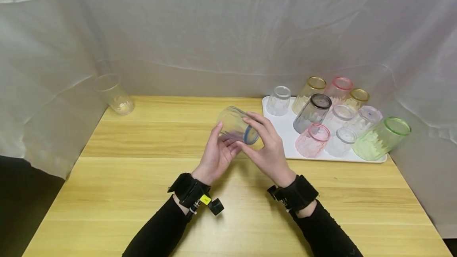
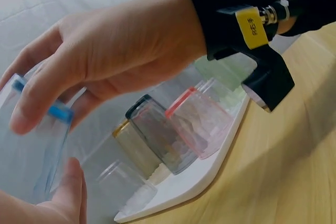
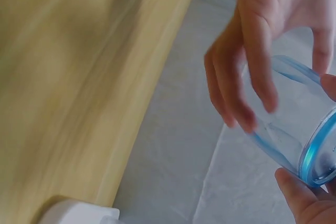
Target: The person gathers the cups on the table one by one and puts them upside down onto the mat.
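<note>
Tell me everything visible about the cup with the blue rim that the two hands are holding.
The blue-rimmed cup is a clear tumbler that looks like plastic, with a faint blue tint and a solid blue band around one end. It looks empty. It lies tilted on its side in the air above the wooden table, left of the white tray. The left hand and right hand both grip it with curled fingers.

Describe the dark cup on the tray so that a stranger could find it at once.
Look at the white tray on the right side of the wooden table, which holds many upside-down cups. Near the tray's middle stands the dark cup, between a clear cup and a pink cup. It alone is smoky grey with a black rim.
</note>
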The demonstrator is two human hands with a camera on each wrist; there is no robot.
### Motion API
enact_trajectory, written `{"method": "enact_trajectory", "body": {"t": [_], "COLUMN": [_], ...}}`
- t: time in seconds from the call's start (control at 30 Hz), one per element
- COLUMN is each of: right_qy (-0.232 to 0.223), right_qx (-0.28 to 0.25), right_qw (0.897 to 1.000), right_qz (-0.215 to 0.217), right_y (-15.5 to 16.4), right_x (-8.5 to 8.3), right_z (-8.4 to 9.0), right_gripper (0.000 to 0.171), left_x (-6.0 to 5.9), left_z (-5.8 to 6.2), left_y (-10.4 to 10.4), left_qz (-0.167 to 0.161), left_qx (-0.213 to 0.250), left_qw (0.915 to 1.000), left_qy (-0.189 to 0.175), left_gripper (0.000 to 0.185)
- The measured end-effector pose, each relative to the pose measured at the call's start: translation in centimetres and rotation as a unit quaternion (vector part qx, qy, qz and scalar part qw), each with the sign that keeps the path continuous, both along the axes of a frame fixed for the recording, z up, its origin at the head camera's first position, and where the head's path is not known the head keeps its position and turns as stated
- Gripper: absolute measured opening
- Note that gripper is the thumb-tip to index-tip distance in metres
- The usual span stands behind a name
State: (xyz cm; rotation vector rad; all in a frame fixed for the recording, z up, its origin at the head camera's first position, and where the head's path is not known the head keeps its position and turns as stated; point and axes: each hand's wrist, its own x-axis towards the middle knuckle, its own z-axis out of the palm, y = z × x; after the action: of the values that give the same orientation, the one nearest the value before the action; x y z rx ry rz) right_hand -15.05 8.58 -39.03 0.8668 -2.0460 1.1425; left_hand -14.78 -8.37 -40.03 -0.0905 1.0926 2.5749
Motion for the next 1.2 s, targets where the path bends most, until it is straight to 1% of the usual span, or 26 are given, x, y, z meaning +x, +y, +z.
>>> {"method": "enact_trajectory", "body": {"t": [0.1,0.13,0.2,0.27,0.3,0.37,0.43,0.5,0.53,0.57,0.63,0.67,0.7,0.73,0.8,0.83,0.87,0.9,0.97,1.0,1.07,1.13,1.2], "right_qy": [0.005,0.006,0.006,0.006,0.006,0.005,0.0,-0.009,-0.014,-0.021,-0.035,-0.043,-0.051,-0.06,-0.076,-0.084,-0.091,-0.098,-0.11,-0.115,-0.126,-0.137,-0.145], "right_qx": [-0.006,-0.007,-0.013,-0.017,-0.02,-0.023,-0.015,-0.001,0.006,0.011,0.021,0.022,0.023,0.021,0.024,0.026,0.03,0.033,0.039,0.042,0.045,0.05,0.058], "right_qw": [1.0,1.0,0.999,0.999,0.999,0.998,0.997,0.996,0.995,0.994,0.991,0.99,0.988,0.987,0.984,0.982,0.98,0.978,0.976,0.974,0.972,0.968,0.964], "right_qz": [-0.013,-0.019,-0.03,-0.041,-0.046,-0.056,-0.069,-0.086,-0.095,-0.106,-0.123,-0.132,-0.142,-0.149,-0.162,-0.168,-0.175,-0.178,-0.185,-0.188,-0.195,-0.205,-0.216], "right_y": [0.4,0.6,1.0,1.4,1.7,2.2,2.7,3.4,3.8,4.1,4.7,5.0,5.3,5.5,6.0,6.2,6.3,6.5,6.8,6.9,7.0,7.1,7.2], "right_x": [-0.4,-0.5,-0.9,-1.3,-1.5,-1.9,-2.3,-2.7,-2.9,-3.1,-3.4,-3.6,-3.7,-3.9,-4.2,-4.4,-4.6,-4.7,-5.0,-5.1,-5.3,-5.5,-5.7], "right_z": [0.5,0.6,0.9,1.1,1.3,1.5,1.7,1.9,1.9,1.9,1.9,1.9,1.8,1.9,1.9,1.9,1.8,1.8,1.7,1.7,1.6,1.5,1.3], "right_gripper": [0.067,0.067,0.067,0.067,0.068,0.067,0.067,0.065,0.065,0.064,0.064,0.065,0.065,0.066,0.066,0.067,0.066,0.066,0.065,0.065,0.064,0.063,0.061], "left_x": [-0.3,-0.4,-0.6,-0.8,-0.9,-1.1,-1.4,-1.8,-1.9,-2.1,-2.3,-2.4,-2.5,-2.6,-2.8,-2.9,-3.0,-3.1,-3.3,-3.3,-3.5,-3.6,-3.7], "left_z": [0.0,0.1,0.2,0.4,0.4,0.6,0.7,0.8,0.8,0.7,0.6,0.5,0.4,0.3,0.3,0.3,0.3,0.4,0.5,0.6,0.7,0.7,0.8], "left_y": [-0.4,-0.6,-1.1,-1.5,-1.8,-2.3,-2.8,-3.5,-3.9,-4.3,-5.2,-5.6,-6.0,-6.4,-7.1,-7.5,-7.9,-8.3,-9.0,-9.4,-10.1,-10.7,-11.2], "left_qz": [0.007,0.012,0.028,0.048,0.06,0.087,0.116,0.144,0.156,0.167,0.185,0.194,0.202,0.21,0.223,0.225,0.225,0.222,0.214,0.209,0.2,0.193,0.186], "left_qx": [-0.01,-0.02,-0.047,-0.084,-0.104,-0.15,-0.201,-0.258,-0.286,-0.314,-0.373,-0.406,-0.437,-0.466,-0.528,-0.555,-0.58,-0.6,-0.633,-0.646,-0.662,-0.676,-0.686], "left_qw": [0.9999,0.9996,0.9978,0.9932,0.9895,0.9786,0.9616,0.9384,0.9245,0.9088,0.8712,0.8487,0.8244,0.799,0.7462,0.7231,0.7019,0.6846,0.6586,0.6486,0.6377,0.6288,0.6251], "left_qy": [0.012,0.019,0.038,0.065,0.081,0.11,0.146,0.18,0.198,0.219,0.26,0.279,0.298,0.316,0.339,0.344,0.348,0.349,0.346,0.344,0.338,0.332,0.323], "left_gripper": [0.075,0.078,0.082,0.081,0.078,0.07,0.063,0.06,0.062,0.064,0.069,0.071,0.073,0.076,0.08,0.082,0.083,0.084,0.084,0.084,0.082,0.079,0.076]}}
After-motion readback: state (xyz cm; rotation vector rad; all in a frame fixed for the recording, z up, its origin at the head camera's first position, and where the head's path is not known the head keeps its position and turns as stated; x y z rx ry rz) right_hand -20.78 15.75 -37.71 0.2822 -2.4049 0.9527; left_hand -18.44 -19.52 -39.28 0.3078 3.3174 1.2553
